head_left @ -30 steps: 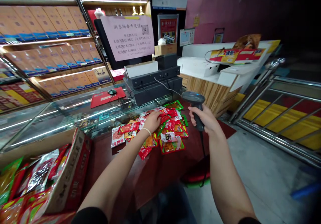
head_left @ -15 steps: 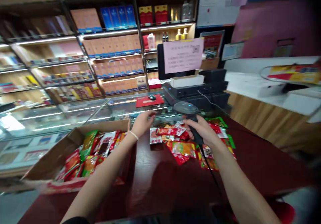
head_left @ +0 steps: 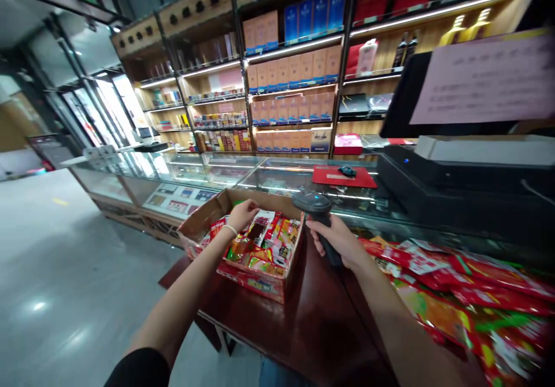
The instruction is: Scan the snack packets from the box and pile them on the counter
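My right hand (head_left: 332, 238) is wrapped around the grip of a black barcode scanner (head_left: 312, 202), held upright above the dark red table. A small blue light glows on the scanner's head and its cable trails down. Over an open cardboard box (head_left: 284, 291) is my left hand (head_left: 243, 215), a pale band at its wrist. Its fingers are bent together at the packets; what they hold, if anything, is hidden. Red, green and white snack packets (head_left: 262, 228) fill the box. At the right, a pile of similar snack packets (head_left: 433, 283) lies on the table, partly behind my right forearm.
A glass display counter (head_left: 277, 170) runs behind the table, bearing a red mat (head_left: 323, 176) with a computer mouse (head_left: 347, 171). A monitor (head_left: 401, 101) with a pink paper sheet stands at the right. Shelves of boxed goods (head_left: 295, 66) line the wall.
The view has swung left, bringing the box nearer the middle. My left hand has moved from beside the packet pile to over the box. My right hand still holds the scanner, now near the box.
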Motion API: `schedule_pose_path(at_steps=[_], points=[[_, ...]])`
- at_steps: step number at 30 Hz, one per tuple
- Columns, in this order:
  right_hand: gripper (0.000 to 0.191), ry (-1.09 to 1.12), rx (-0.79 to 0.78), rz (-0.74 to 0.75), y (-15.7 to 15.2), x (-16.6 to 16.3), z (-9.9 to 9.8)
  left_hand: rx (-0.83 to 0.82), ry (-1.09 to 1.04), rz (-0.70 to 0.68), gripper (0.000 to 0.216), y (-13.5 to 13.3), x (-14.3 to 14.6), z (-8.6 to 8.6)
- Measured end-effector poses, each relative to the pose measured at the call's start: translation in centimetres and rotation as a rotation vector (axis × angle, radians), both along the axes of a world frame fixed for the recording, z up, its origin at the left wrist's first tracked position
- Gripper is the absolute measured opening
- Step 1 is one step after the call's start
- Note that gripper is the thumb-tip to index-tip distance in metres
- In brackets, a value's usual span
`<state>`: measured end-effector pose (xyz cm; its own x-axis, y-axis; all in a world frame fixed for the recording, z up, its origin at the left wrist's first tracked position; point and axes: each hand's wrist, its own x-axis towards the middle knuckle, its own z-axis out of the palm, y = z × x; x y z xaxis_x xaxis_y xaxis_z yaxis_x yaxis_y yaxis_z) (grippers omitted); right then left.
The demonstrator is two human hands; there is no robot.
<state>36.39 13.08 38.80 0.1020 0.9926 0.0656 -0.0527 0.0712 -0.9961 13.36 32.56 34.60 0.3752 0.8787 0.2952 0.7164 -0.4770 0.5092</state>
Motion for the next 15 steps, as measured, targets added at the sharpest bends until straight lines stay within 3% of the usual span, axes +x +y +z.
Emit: schedule_pose_path(at_steps=[6,11,15], points=[[0.037,0.004,-0.056,0.063,1.9,-1.0,-1.6,-0.120,0.074,0.051,0.023,2.0,-1.3,-3.6],[0.037,-0.023,-0.066,0.102,2.1,-0.4,-1.8,-0.197,0.318,-0.024,0.053,1.7,-0.3,-4.6],[0.037,-0.063,-0.101,0.091,1.9,0.0,-1.6,-0.188,0.372,-0.019,0.075,1.0,0.4,-5.1]])
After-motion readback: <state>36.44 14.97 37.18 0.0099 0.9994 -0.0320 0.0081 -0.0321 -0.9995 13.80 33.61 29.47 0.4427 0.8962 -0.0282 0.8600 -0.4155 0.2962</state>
